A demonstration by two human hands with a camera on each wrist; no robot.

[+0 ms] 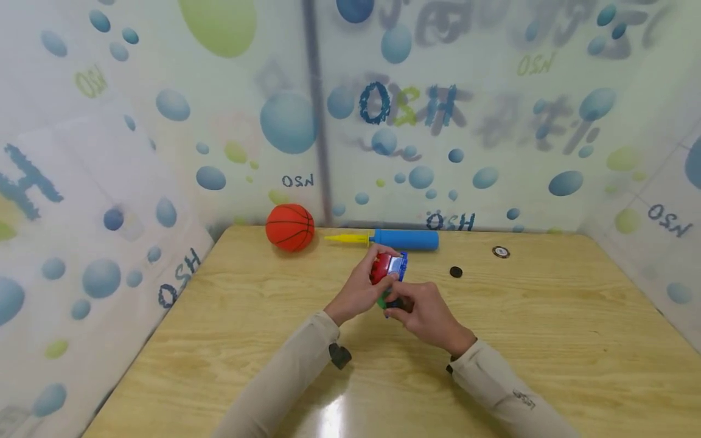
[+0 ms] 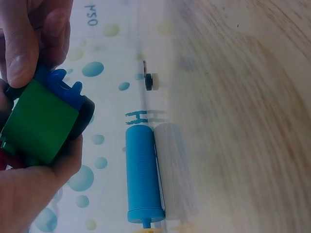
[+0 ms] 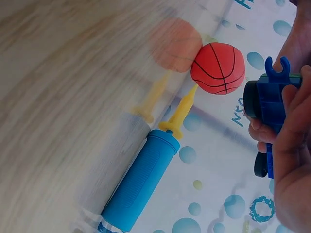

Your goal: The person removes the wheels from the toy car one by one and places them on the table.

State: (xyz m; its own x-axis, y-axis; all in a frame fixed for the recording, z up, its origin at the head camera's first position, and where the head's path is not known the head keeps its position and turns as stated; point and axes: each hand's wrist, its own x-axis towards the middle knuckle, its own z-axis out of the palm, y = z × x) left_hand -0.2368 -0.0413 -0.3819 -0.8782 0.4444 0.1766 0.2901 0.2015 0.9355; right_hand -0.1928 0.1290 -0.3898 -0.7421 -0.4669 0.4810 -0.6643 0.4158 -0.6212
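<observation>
Hands, left hand (image 1: 358, 291) and right hand (image 1: 424, 313), both grasp toy car (image 1: 390, 267) above table (image 1: 219, 340), steadying it from two sides.

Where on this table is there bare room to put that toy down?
The widest bare wood lies along the near edge of the table, left of the left hand, and on the right beyond the right hand. The far edge is crowded: the basketball, the blue pump and two small round pieces sit there.
</observation>
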